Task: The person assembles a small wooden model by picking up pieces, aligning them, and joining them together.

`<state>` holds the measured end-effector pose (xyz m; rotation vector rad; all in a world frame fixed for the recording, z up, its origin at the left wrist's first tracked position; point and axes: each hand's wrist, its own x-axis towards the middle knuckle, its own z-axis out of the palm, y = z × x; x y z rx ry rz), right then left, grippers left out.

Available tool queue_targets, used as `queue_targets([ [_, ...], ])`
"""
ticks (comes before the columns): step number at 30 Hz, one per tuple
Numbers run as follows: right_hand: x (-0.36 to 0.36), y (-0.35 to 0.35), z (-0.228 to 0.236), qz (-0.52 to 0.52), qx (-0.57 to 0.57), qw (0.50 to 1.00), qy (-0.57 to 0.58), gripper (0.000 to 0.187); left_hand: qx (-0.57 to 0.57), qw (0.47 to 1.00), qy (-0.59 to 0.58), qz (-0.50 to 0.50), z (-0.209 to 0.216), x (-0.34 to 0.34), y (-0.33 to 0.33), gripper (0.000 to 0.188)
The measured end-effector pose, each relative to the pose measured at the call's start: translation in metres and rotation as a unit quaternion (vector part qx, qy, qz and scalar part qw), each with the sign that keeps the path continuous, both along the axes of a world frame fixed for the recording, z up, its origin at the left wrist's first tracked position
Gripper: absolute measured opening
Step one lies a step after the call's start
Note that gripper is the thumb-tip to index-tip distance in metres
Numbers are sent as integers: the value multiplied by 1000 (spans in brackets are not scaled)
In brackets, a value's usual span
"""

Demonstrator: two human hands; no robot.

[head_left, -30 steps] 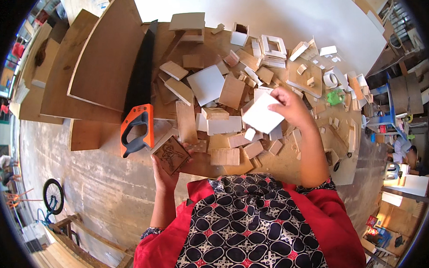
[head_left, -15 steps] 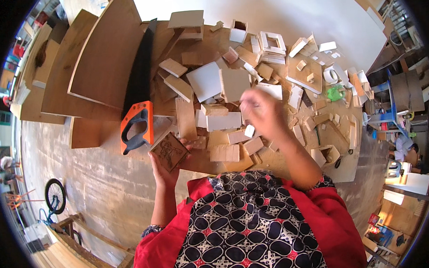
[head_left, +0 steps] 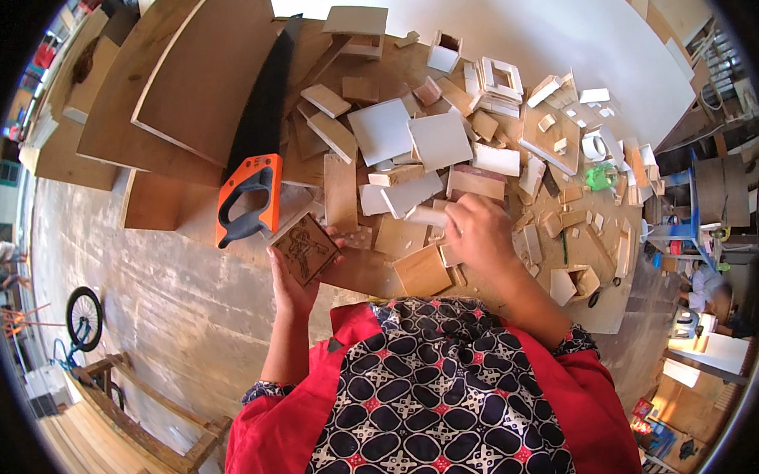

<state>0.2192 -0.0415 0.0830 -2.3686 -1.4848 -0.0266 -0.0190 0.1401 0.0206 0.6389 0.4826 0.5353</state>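
Observation:
In my left hand [head_left: 293, 297] is a square wooden plaque [head_left: 306, 249] with a dark line figure on its face. The fingers wrap round its edges and hold it tilted, close to the handsaw. My right hand [head_left: 485, 236] is closed over the scrap pile, with a small pale wood block [head_left: 427, 216] sticking out from its fingertips. Around it lie a brown board piece [head_left: 422, 271], a white-faced strip [head_left: 412, 193] and a white square panel [head_left: 440, 140]. The palm side of the right hand is hidden.
A handsaw [head_left: 250, 200] with an orange and black handle leans against upright plywood boards [head_left: 204, 80] at left. Wood scraps cover the bench, with a tape roll [head_left: 594, 148] and a green object [head_left: 600, 177] at right. A bicycle wheel [head_left: 84, 318] and stacked planks [head_left: 90, 452] are lower left.
My right hand has come down into the scraps and now grips a small block. Several pieces under it have shifted or turned. The left hand still holds the plaque; the view has moved slightly.

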Motion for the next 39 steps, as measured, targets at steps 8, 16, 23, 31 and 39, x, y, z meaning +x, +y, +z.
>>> queue_targets([
  [8,-22,8,-7,25,-91,994,61,28,12,1000,-1,15,0,2,-2,88],
  [16,-58,38,-16,19,-135,990,38,76,11,1000,-25,4,-7,-1,0,84],
  [23,-52,53,-10,11,-198,980,32,74,7,1000,-26,9,-8,-2,-3,84],
  [31,-50,54,-25,74,-161,984,-19,41,31,999,-17,4,-9,-1,0,81],
  [39,-10,28,21,5,117,925,362,23,-13,998,-41,-46,15,16,-21,82],
])
